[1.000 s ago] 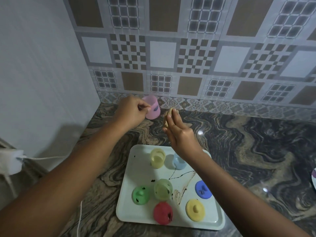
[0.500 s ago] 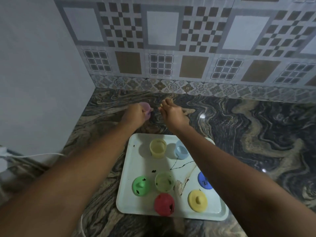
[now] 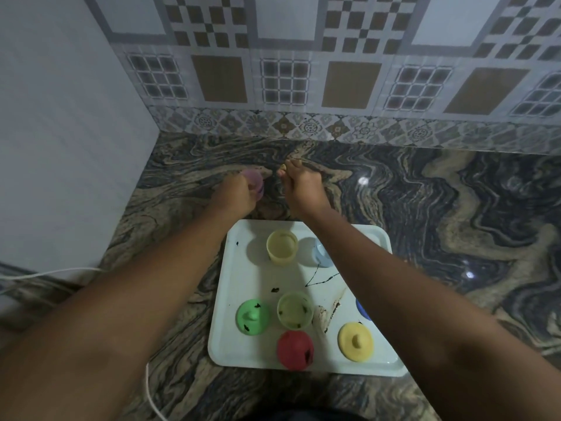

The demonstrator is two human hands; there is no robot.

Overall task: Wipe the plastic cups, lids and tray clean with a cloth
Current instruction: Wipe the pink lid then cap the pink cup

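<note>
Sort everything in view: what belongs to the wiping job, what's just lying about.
Job: pink cup, held by left hand; yellowish piece, perhaps the cloth, pinched in right hand; tray; yellow cup; blue cup; pale green cup; green lid; red lid; yellow lid; blue lid.
Lying about: white cable; marble counter.

**Stained tray, one cup lifted off**

White tray [image 3: 243, 284] on the worktop [image 3: 425, 208], streaked dark. Upright on it: yellow cup [image 3: 282, 247], blue cup [image 3: 321, 253], speckled green cup [image 3: 294, 309]. Nearer: green lid [image 3: 253, 316], red lid [image 3: 295, 349], yellow lid [image 3: 355, 341], and blue lid [image 3: 361, 308], half hidden. The left hand [image 3: 233, 196] grips the pink cup [image 3: 255, 182] beyond the tray.
</note>
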